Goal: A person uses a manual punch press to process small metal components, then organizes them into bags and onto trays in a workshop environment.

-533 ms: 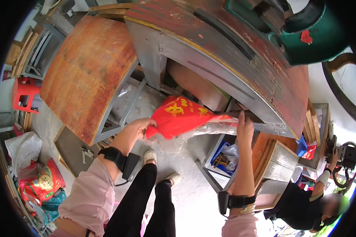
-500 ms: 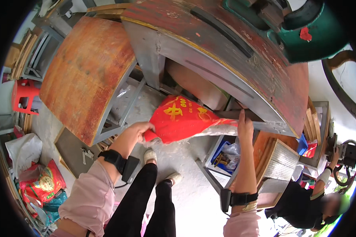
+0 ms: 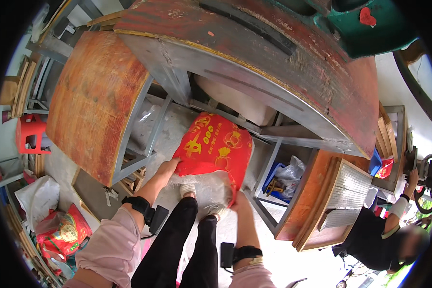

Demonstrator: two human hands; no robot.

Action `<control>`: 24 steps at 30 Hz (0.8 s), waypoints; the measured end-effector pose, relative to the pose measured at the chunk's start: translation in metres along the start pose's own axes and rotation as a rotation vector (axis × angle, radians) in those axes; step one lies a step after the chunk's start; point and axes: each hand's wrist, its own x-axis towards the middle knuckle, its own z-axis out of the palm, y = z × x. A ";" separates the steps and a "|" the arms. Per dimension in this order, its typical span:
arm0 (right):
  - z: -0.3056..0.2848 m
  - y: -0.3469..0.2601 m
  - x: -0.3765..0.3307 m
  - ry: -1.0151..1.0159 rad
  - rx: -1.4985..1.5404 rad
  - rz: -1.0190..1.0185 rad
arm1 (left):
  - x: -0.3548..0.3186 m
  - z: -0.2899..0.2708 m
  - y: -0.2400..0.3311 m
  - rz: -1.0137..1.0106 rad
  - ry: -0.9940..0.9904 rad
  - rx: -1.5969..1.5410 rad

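Note:
A red bag (image 3: 211,144) with yellow printing is spread out in front of me, below the big table's edge. Clear plastic-like material (image 3: 204,192) shows along its near side. My left hand (image 3: 169,169) is closed on the bag's near left corner. At its near right corner, which droops lower, my right hand (image 3: 239,201) is closed too. The fingertips of both hands are partly hidden. My shoes show just under the bag's near side.
A worn wooden table (image 3: 293,81) on a metal frame stands ahead, with a green machine (image 3: 369,33) on top. Another wooden table (image 3: 96,101) stands left. A blue crate (image 3: 276,185) and wooden frames (image 3: 338,206) sit right, near another person (image 3: 369,240). Red stool (image 3: 30,134) far left.
My right hand has come down and left, nearer to me, with the bag's right corner. The bag has gone from a bunched, stretched shape to lying broader and flatter. My left hand has lowered slightly.

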 end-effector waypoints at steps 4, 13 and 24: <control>0.026 0.045 -0.006 0.298 -0.236 -0.279 | -0.050 0.017 0.030 -0.104 0.012 0.225; 0.049 0.064 -0.072 -0.086 0.067 -0.059 | -0.051 -0.005 -0.022 -0.019 0.047 0.488; -0.045 0.116 -0.152 -0.020 -0.215 -0.123 | -0.066 0.010 -0.219 0.142 -0.037 0.044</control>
